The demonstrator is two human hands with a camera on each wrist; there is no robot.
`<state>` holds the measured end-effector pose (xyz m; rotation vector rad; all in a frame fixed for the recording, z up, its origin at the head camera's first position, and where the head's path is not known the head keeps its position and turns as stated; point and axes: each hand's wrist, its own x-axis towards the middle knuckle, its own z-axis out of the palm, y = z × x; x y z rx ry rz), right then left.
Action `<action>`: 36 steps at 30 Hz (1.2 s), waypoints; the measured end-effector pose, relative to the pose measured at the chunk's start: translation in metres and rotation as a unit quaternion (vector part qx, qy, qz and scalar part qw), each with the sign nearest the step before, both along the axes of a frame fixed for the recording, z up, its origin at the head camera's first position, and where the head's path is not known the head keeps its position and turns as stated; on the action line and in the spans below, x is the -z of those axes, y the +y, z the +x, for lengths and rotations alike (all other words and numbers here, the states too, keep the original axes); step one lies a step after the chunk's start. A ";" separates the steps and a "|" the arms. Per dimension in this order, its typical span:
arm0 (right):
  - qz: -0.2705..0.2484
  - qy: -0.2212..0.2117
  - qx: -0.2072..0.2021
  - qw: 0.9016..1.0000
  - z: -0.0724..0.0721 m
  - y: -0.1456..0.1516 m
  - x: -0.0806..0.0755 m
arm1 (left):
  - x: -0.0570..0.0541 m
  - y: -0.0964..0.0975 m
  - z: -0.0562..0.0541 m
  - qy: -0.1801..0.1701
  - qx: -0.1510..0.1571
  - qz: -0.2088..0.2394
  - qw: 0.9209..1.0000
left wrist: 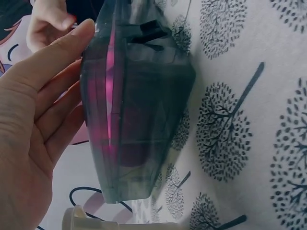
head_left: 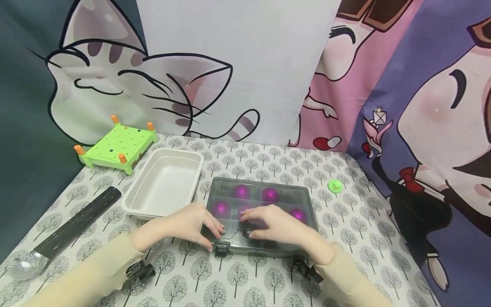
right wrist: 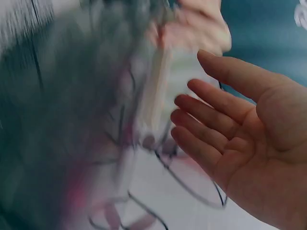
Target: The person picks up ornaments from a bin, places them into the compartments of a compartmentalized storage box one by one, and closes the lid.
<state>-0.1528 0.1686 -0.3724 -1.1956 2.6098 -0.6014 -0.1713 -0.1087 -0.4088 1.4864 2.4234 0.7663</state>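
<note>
A grey see-through plastic box (head_left: 295, 195) with a lid and front latches lies on the patterned cloth. Several shiny purple balls (head_left: 241, 192) show through the lid. At the box's front left corner is my left hand (head_left: 188, 224), its thumb beside the left latch (head_left: 221, 248). The left wrist view shows those fingers lying along the lid's edge, loosely bent. My right hand (head_left: 274, 224) is over the middle of the lid, covering part of a ball and a dark round shape. Its palm and spread fingers appear bare in the right wrist view, where the box is blurred.
To the left stands a white tray (head_left: 130, 204). Behind it is a green pegged stand (head_left: 120, 145) with orange feet. A black-handled object (head_left: 78, 221) with a clear round end lies front left. A small green disc (head_left: 335, 186) sits at the right. Printed curtains (head_left: 238, 55) hang behind.
</note>
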 end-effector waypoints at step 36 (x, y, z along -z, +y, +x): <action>-0.010 0.002 0.092 0.996 0.036 -0.043 0.057 | 0.031 -0.004 0.008 0.170 0.027 0.062 0.983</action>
